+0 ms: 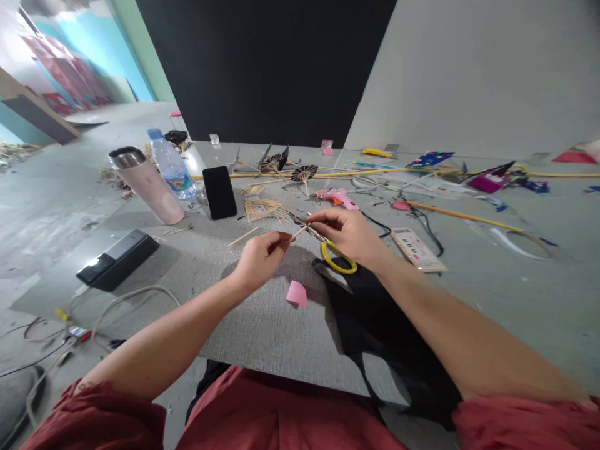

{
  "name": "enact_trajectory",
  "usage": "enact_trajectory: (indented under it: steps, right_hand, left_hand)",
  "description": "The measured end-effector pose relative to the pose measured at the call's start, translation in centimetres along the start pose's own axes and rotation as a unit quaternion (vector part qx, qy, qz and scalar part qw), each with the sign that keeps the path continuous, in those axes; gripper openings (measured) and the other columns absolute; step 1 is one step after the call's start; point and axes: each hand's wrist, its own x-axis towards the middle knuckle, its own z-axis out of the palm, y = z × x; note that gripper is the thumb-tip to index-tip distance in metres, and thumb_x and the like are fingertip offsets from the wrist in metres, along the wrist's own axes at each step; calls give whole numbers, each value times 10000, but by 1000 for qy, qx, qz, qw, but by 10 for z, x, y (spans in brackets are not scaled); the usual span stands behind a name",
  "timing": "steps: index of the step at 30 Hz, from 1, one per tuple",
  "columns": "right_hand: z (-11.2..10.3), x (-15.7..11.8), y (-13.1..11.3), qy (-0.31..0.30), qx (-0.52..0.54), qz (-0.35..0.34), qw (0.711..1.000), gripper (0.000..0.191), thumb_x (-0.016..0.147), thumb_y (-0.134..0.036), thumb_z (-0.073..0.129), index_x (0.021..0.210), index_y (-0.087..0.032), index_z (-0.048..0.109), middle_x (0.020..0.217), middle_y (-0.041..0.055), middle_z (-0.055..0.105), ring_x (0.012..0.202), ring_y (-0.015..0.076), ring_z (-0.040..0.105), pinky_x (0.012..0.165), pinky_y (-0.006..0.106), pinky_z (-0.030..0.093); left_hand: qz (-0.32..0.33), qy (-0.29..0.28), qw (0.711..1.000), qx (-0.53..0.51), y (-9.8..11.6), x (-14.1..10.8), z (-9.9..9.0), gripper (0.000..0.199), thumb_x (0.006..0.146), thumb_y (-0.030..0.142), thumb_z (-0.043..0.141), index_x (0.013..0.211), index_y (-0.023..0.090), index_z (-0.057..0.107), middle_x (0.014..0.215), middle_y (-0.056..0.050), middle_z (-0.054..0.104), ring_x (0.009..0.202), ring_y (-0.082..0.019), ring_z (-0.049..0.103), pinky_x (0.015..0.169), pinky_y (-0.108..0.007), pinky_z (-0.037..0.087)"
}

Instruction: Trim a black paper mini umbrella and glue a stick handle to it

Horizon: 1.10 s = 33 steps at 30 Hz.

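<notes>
A short, thin wooden stick (299, 233) spans the gap between my hands. My left hand (262, 257) pinches its near end between thumb and fingertips. At its far end, the fingertips of my right hand (349, 234) are pinched together. Scissors with yellow handles (338, 259) lie under my right hand, their blades pointing up and left below the stick; no finger shows inside the handle loop. Black fabric (375, 312) spreads beneath the scissors and my right forearm. A small pink paper piece (297, 294) rests on the grey board (262, 331) between my arms.
Beyond my hands lie bundled thin sticks (262, 209), a small fan-like umbrella frame (304, 175) and a pink glue gun (338, 198). A phone (220, 192), water bottle (172, 165), pink tumbler (150, 187) and power bank (118, 259) stand left. A flat packet (418, 250) lies right.
</notes>
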Motion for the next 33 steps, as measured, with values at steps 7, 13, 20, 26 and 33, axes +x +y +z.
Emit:
enact_trajectory:
  steps: [7, 13, 20, 26, 33]
  right_hand:
    - [1, 1, 4, 3, 5, 7, 1000, 220, 859, -399, 700, 924, -196, 753, 845, 58, 746, 764, 191, 678, 734, 344, 551]
    - [6, 3, 13, 7, 70, 32, 997, 387, 782, -560, 750, 910, -195, 745, 889, 68, 755, 750, 187, 662, 681, 325, 538]
    - [19, 3, 20, -9, 226, 87, 970, 376, 666, -511, 855, 842, -206, 726, 843, 28, 743, 717, 151, 657, 706, 293, 539]
    - [35, -2, 22, -26, 280, 150, 948, 350, 605, -417, 894, 801, -192, 711, 849, 30, 752, 773, 172, 700, 759, 323, 571]
    - [34, -3, 17, -52, 260, 212, 941, 92, 772, -179, 775, 849, -196, 728, 891, 31, 768, 722, 132, 696, 748, 297, 601]
  left_hand:
    - [8, 9, 1000, 4, 6, -2, 0, 263, 882, 172, 533, 978, 186, 778, 847, -48, 761, 713, -153, 642, 690, -282, 495]
    - [21, 34, 999, 26, 10, -4, 1, 238, 871, 167, 545, 884, 192, 781, 712, -10, 706, 602, -122, 561, 582, -254, 430]
    - [-34, 137, 978, -151, 12, -2, 1, 155, 826, 219, 639, 938, 163, 732, 753, -24, 710, 615, -121, 623, 549, -249, 527]
    - [-46, 143, 961, -234, 15, 2, -1, 103, 804, 211, 672, 900, 175, 659, 748, -8, 706, 571, -95, 622, 592, -256, 566]
    - [-15, 118, 982, -143, 4, 5, -5, 59, 806, 232, 663, 806, 179, 689, 932, -48, 727, 668, -103, 611, 588, -242, 544]
